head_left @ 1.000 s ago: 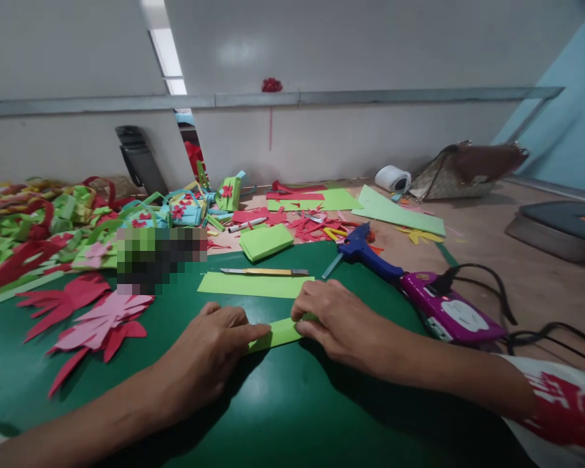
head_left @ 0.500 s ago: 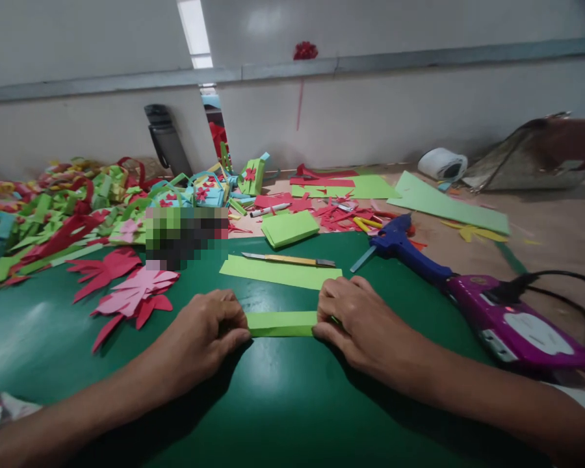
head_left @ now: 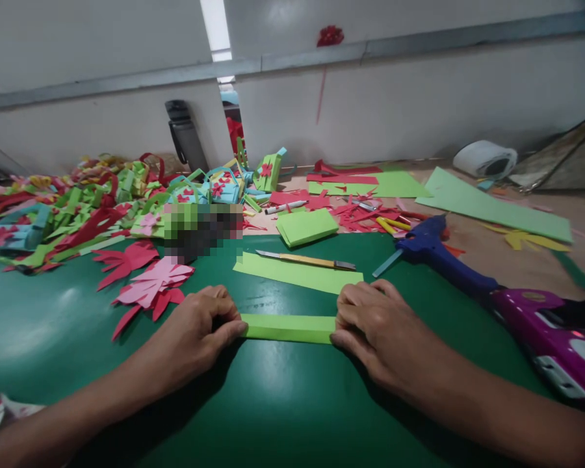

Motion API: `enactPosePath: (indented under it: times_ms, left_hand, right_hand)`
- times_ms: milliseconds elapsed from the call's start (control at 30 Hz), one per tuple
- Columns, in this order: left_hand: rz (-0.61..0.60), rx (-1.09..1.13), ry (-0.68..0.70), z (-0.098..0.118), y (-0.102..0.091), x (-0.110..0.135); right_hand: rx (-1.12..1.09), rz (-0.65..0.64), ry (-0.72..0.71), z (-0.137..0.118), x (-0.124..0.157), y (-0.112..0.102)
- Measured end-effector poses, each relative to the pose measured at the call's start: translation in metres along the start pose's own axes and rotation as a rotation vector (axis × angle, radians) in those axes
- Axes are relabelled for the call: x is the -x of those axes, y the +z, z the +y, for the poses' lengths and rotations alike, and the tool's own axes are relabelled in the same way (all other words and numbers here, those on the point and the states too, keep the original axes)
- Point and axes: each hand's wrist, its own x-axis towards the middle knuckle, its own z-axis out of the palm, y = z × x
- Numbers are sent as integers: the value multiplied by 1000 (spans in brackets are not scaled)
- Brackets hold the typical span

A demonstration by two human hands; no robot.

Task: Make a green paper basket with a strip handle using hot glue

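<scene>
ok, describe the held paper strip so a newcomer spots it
Find the glossy green tabletop, then the left hand and right hand. Between them runs a lime paper strip, pinched by both, unlike the flat lime strip beyond, under the yellow craft knife.

Tabletop (head_left: 273, 403) smooth, v. glossy. Near strip (head_left: 288, 327): matt paper, smooth; same w/ cut flowers (head_left: 153, 283). Glue gun (head_left: 429, 244): dull plastic; power block (head_left: 526, 318) shinier plastic. Knife blade (head_left: 268, 255) looks metal. Wall rail (head_left: 297, 62): dull, prob. metal.
</scene>
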Motion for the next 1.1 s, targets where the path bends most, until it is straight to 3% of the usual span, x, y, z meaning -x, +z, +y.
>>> enactPosePath:
  times_ms: [500, 733, 867, 967, 1100]
  left_hand:
    - [62, -155, 45, 0, 0, 3]
    - [53, -264, 36, 0, 3, 4]
    - [72, -456, 253, -5, 5, 3]
    - [-4, -653, 456, 0, 4, 0]
    - [-99, -760, 590, 16, 2, -7]
  right_hand:
    - [22, 80, -69, 5, -1, 3]
    - [2, 45, -47, 5, -2, 2]
    - [-69, 25, -25, 6, -1, -1]
    - [-83, -5, 0, 8, -1, -5]
    - [-76, -7, -3, 9, 0, -6]
